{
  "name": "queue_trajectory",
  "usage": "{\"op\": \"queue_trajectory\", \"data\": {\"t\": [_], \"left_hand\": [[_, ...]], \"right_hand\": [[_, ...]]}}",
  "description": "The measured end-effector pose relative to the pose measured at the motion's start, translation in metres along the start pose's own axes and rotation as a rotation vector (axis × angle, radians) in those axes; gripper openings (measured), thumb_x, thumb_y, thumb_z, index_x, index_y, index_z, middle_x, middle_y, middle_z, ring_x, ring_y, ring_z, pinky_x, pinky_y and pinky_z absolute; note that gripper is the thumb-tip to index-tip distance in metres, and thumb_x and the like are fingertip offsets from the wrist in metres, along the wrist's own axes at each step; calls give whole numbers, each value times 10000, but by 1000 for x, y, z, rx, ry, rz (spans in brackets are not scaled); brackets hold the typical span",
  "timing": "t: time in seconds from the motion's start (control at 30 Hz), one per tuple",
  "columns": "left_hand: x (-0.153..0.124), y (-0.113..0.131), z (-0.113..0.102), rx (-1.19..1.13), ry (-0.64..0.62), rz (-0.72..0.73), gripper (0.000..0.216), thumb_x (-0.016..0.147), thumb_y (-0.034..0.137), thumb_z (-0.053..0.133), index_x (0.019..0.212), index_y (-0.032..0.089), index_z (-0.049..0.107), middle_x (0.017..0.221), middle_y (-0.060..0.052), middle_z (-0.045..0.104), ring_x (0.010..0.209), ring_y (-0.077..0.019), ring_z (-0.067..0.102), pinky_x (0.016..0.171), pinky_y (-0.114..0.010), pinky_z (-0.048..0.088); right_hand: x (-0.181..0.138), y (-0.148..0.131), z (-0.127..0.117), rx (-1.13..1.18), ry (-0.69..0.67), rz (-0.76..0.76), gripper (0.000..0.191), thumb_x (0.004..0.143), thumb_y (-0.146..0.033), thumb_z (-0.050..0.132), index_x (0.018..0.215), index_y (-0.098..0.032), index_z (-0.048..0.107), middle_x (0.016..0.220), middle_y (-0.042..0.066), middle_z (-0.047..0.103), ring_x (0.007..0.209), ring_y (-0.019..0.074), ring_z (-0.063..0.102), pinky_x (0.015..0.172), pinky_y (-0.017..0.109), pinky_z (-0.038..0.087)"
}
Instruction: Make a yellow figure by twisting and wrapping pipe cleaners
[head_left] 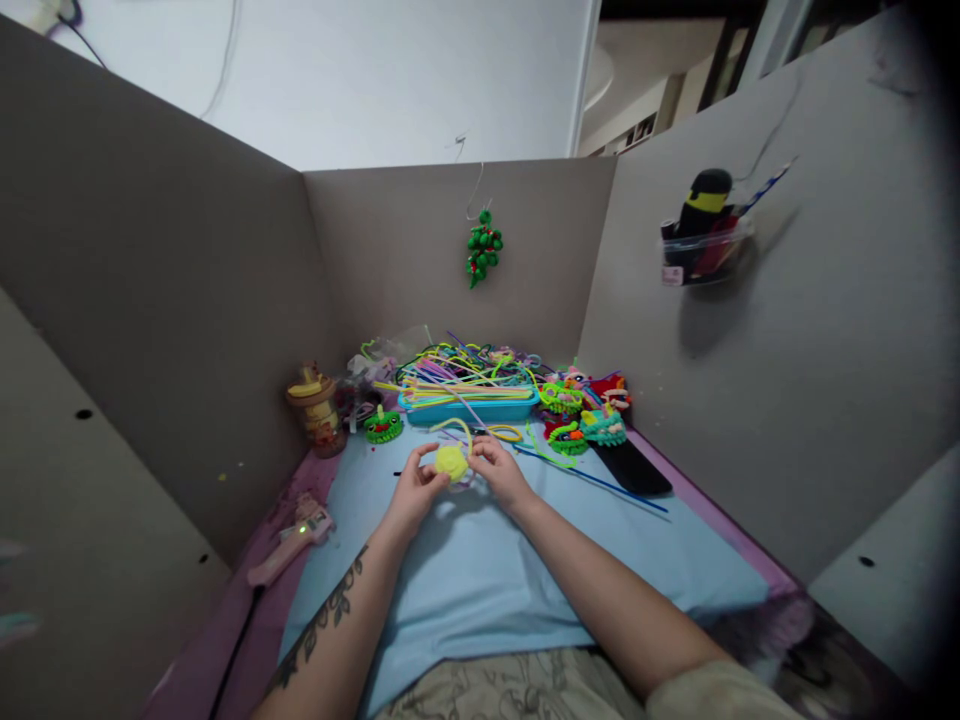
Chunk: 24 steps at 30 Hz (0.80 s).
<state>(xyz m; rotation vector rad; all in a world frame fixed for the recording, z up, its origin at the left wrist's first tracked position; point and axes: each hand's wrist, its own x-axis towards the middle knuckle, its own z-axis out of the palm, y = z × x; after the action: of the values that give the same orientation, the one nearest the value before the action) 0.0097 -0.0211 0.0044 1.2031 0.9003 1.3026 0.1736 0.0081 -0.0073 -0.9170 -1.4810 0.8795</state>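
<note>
A round, fuzzy yellow piece of coiled pipe cleaner (451, 462) is held up over the blue cloth (480, 560). My left hand (418, 480) pinches its left edge between thumb and fingers. At its right edge, my right hand (496, 465) has its fingers closed around a pale yellow pipe cleaner (459, 427) that arches up from the piece. Something pale purple shows just beneath the yellow piece, too small to make out. Loose pipe cleaners lie just beyond my hands, among them a long dark blue one (622, 490).
A blue tray (469, 410) heaped with pipe cleaners stands at the back. Several finished fuzzy figures (604, 428) sit to its right, near a black phone-like slab (631, 470). A pink glue gun (289, 550) lies left, below a brown-yellow jar (319, 415). Grey panels enclose three sides.
</note>
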Motion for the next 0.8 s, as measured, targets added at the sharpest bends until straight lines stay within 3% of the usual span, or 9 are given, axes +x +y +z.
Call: {"op": "queue_trajectory", "data": {"t": [0.13,0.27,0.37,0.47,0.57,0.67,0.8], "left_hand": [[0,-2,0,-7,-21,39,582,639,255,713,1143,178,431,646,38,590,613,-115,571,648,-235,434],[2,-8,-2,26,-65,131,518,618,246,738,1084,193,518,942,-55,638,836,-169,606,748,-268,457],[5,-11,-3,96,-36,148,413,593,246,752,965,162,594,954,-70,644,842,-180,603,762,-281,461],[7,-10,-4,92,46,119,423,565,251,762,944,147,606,931,-69,654,808,-177,606,733,-281,470],[7,-7,-3,45,66,76,467,563,265,764,981,142,596,943,-78,654,803,-180,610,692,-276,481],[6,-7,-3,38,62,67,490,568,275,766,1005,140,588,944,-81,654,799,-179,609,666,-269,486],[6,-10,-4,52,37,57,513,573,270,769,1033,138,584,956,-84,652,800,-181,612,666,-278,496]], "right_hand": [[-1,2,1,-19,-48,7,212,740,-367,559,644,-178,568,1009,63,518,1012,197,500,954,343,340],[-2,4,6,-41,-50,-31,233,778,-341,501,610,-180,516,941,50,519,961,186,504,929,342,360],[-3,5,9,-75,-65,-71,231,799,-322,480,619,-181,510,861,35,521,892,176,514,883,339,397],[-6,4,10,-164,80,-102,126,778,-289,527,840,-186,568,918,49,518,874,184,514,788,334,449],[-10,-2,7,-343,183,-286,285,764,-232,570,1048,-217,546,1086,80,475,1003,214,477,853,382,434],[-14,-11,4,-530,81,-481,167,782,-195,578,940,-242,610,1134,73,456,1091,238,424,948,436,368],[-15,-16,3,-631,20,-531,79,785,-174,588,830,-226,628,1137,73,463,1083,239,415,947,438,373]]}}
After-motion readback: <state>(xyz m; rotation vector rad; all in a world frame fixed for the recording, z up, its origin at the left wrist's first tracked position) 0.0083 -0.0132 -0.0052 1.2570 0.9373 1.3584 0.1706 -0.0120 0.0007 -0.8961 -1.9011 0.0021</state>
